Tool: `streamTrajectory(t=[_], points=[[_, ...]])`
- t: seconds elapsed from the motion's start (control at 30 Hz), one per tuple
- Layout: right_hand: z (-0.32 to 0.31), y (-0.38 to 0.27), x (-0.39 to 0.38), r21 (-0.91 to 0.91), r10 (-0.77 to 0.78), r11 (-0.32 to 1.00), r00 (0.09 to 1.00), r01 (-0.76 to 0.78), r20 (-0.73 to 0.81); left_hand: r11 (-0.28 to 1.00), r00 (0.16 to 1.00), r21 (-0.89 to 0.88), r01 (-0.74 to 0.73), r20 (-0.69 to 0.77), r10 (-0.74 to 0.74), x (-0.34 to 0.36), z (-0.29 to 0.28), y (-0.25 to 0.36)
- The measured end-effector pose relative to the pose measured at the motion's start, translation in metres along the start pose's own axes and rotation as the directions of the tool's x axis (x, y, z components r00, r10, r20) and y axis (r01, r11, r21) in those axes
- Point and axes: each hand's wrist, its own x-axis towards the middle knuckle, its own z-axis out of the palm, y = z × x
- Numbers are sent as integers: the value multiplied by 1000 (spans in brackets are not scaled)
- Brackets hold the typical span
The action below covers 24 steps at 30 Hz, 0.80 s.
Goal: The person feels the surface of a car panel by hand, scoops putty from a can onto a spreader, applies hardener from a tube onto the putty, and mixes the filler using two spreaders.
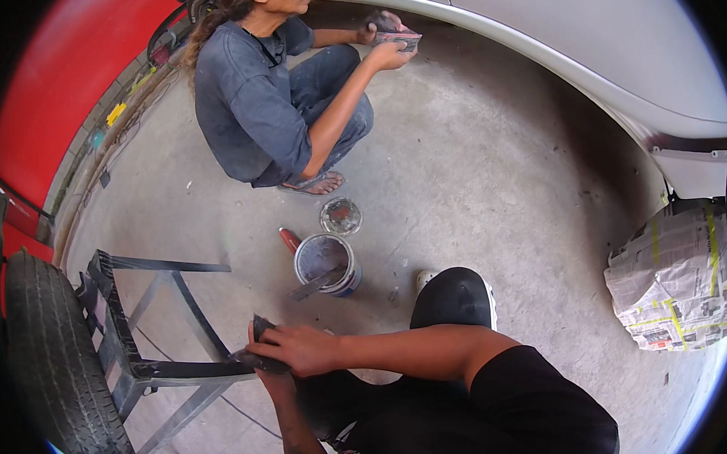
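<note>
My right hand [297, 349] is closed over a dark, flexible sheet, whose pointed corner [262, 325] sticks up by the fingers. The sheet's exact kind is unclear. Just below, my left hand [278, 382] is up against the underside of the same dark piece, its fingers hidden. Both hands are at the end of a dark metal bar [193, 369] on a black metal frame [123, 343] with crossed struts. An open can [356, 278] of greyish filler stands beyond my hands, with a flat spreader [317, 284] leaning across its rim.
A round lid [341, 217] and a red-handled tool [289, 240] lie by the can. A crouching person [253, 110] holds a small flat packet [397, 39]. A tire [57, 362] stands left; a silver car body [583, 47] and a newspaper-wrapped wheel [674, 282] are right.
</note>
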Motion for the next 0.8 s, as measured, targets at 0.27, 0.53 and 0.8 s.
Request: streamTrajectory(t=[0.27, 0.53, 0.8], points=[[-4, 3, 2, 1, 70, 998, 997, -70, -29, 980, 985, -125, 152, -57, -160, -2, -2, 10], [-4, 3, 3, 5, 79, 997, 996, -79, -34, 959, 970, -184, 216, -75, -233, -6, -9, 13], [-3, 4, 4, -1, 109, 994, 994, -109, -7, 947, 967, -233, 221, -77, -244, -6, -11, 11]])
